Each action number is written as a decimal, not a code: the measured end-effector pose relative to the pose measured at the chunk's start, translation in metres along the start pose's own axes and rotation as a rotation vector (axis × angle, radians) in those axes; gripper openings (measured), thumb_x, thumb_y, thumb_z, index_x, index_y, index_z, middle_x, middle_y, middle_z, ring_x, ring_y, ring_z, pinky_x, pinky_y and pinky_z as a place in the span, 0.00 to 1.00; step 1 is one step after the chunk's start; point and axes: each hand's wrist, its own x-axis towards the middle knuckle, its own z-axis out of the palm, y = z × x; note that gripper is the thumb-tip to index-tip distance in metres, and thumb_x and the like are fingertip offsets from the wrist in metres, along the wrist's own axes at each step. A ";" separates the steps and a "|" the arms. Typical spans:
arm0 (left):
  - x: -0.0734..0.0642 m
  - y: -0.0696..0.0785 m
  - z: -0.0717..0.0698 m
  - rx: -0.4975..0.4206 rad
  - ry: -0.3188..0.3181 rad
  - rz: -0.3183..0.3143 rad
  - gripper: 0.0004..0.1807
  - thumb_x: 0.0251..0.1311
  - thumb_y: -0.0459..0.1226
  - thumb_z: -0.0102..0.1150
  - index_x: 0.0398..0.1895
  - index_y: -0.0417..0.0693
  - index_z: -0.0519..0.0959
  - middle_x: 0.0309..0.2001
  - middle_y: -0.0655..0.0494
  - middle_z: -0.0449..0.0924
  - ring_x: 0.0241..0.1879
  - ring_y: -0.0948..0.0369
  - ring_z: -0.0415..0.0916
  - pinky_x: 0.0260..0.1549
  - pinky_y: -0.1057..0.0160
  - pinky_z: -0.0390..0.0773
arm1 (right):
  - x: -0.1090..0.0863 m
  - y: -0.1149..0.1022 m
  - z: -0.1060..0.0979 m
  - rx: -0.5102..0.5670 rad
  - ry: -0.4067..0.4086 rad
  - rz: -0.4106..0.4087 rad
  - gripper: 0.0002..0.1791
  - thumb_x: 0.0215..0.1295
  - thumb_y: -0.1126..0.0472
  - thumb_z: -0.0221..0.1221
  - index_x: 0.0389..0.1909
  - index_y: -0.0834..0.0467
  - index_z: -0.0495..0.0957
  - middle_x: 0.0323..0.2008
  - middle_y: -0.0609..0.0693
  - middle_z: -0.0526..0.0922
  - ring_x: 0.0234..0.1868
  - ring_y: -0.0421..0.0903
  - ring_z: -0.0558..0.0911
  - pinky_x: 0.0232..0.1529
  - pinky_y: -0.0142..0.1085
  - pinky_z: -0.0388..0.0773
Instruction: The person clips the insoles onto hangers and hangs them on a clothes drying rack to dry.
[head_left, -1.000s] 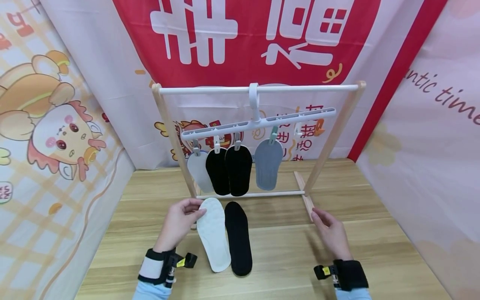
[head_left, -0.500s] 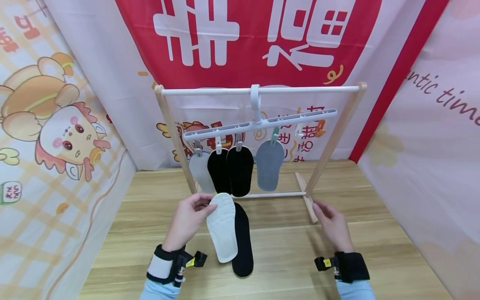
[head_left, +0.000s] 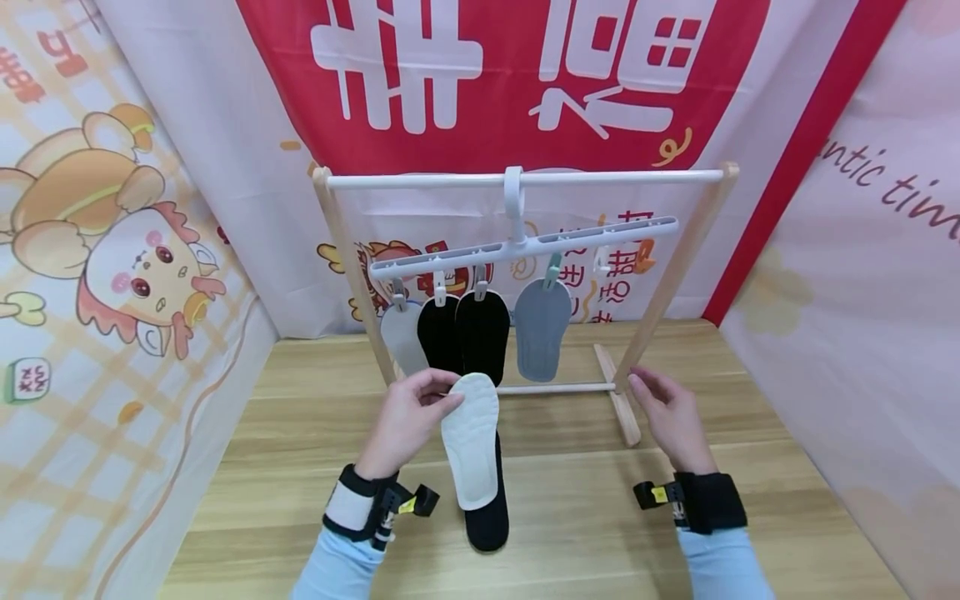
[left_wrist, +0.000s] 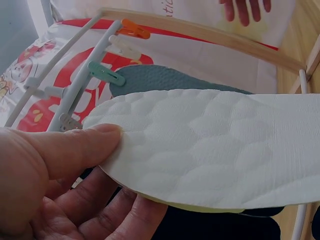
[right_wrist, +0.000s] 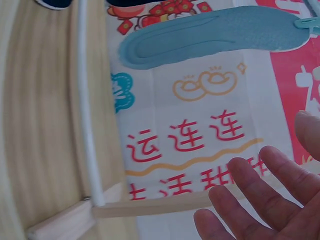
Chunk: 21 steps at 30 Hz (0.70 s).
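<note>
My left hand (head_left: 405, 423) pinches one end of a white insole (head_left: 474, 454), thumb on top and fingers beneath. In the left wrist view its quilted surface fills the middle. The white insole is raised in front of the rack and partly covers a black insole (head_left: 489, 527) lying on the table. My right hand (head_left: 673, 423), fingers loosely spread and holding nothing, is beside the rack's right foot (head_left: 624, 417). From clips on a white hanger (head_left: 600, 237) hang a white insole (head_left: 402, 337), two black insoles (head_left: 483, 333) and a grey-blue insole (head_left: 542, 333).
The wooden rack (head_left: 678, 271) with white rods stands at the back of the table (head_left: 585, 517). A green clip (left_wrist: 106, 74) holds the grey-blue insole. White (left_wrist: 125, 47) and orange clips (left_wrist: 135, 28) are further along the hanger. Printed cloths surround the table.
My left hand has lifted the white insole and carried it right and toward the rack, so it now overlaps the black one on the table. The right hand has shifted slightly up.
</note>
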 end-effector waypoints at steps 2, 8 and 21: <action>0.003 0.002 0.003 -0.003 -0.003 0.015 0.09 0.62 0.35 0.67 0.45 0.47 0.84 0.40 0.55 0.84 0.39 0.59 0.79 0.39 0.63 0.80 | 0.005 -0.007 -0.002 -0.023 0.005 -0.028 0.30 0.74 0.45 0.54 0.63 0.65 0.74 0.56 0.62 0.80 0.56 0.53 0.77 0.51 0.28 0.73; 0.010 0.009 0.010 -0.001 -0.013 0.051 0.08 0.62 0.35 0.67 0.44 0.48 0.84 0.40 0.57 0.84 0.39 0.60 0.80 0.40 0.62 0.81 | 0.024 -0.033 -0.006 -0.036 -0.024 -0.074 0.32 0.73 0.42 0.53 0.65 0.63 0.73 0.59 0.61 0.78 0.60 0.56 0.75 0.60 0.53 0.71; 0.031 0.030 0.025 -0.026 -0.047 0.127 0.08 0.64 0.35 0.65 0.46 0.48 0.83 0.40 0.57 0.84 0.38 0.60 0.80 0.40 0.61 0.82 | 0.065 -0.103 -0.011 -0.020 -0.047 -0.171 0.34 0.71 0.42 0.55 0.70 0.58 0.69 0.64 0.56 0.75 0.63 0.52 0.74 0.61 0.48 0.72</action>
